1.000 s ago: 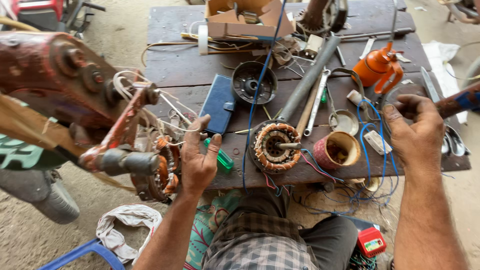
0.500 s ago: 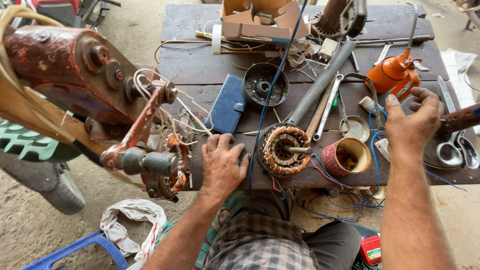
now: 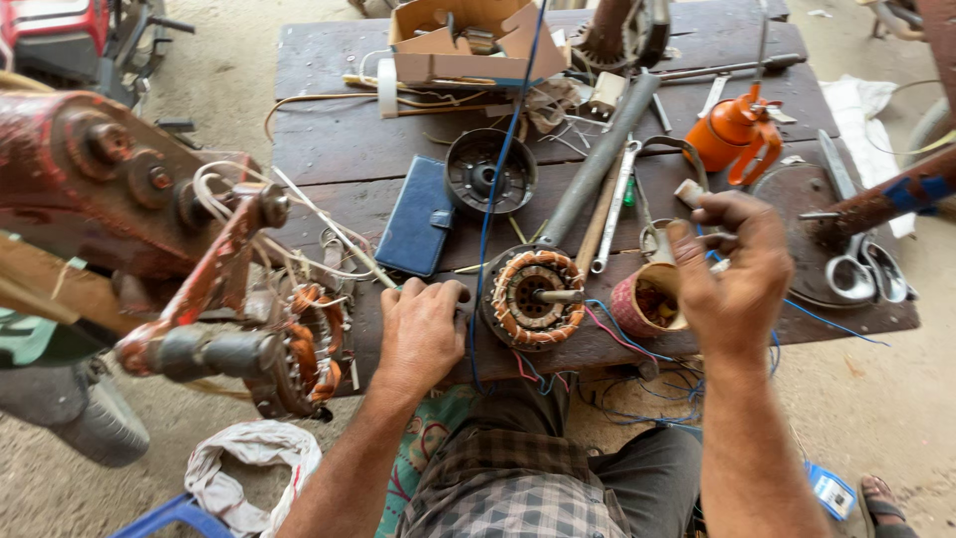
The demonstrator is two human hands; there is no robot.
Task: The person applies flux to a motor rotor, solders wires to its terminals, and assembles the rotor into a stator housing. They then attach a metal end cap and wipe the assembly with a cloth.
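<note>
My left hand lies knuckles-up on the front edge of the dark wooden table. Its fingers are curled, just left of a round stator with copper windings. Whatever is under the palm is hidden. My right hand hovers over a reddish can of small parts, its fingertips pinched on a thin blue wire that trails off to the right. More blue and red wires hang from the stator over the table edge.
A rusty red winding machine carrying a second stator juts in at the left. On the table are a blue wallet-like case, black motor cover, grey pipe, wrench, orange oil can, scissors and cardboard box.
My left hand came down from open and spread onto the table edge and curled. My right hand moved left toward the can and closed its fingertips.
</note>
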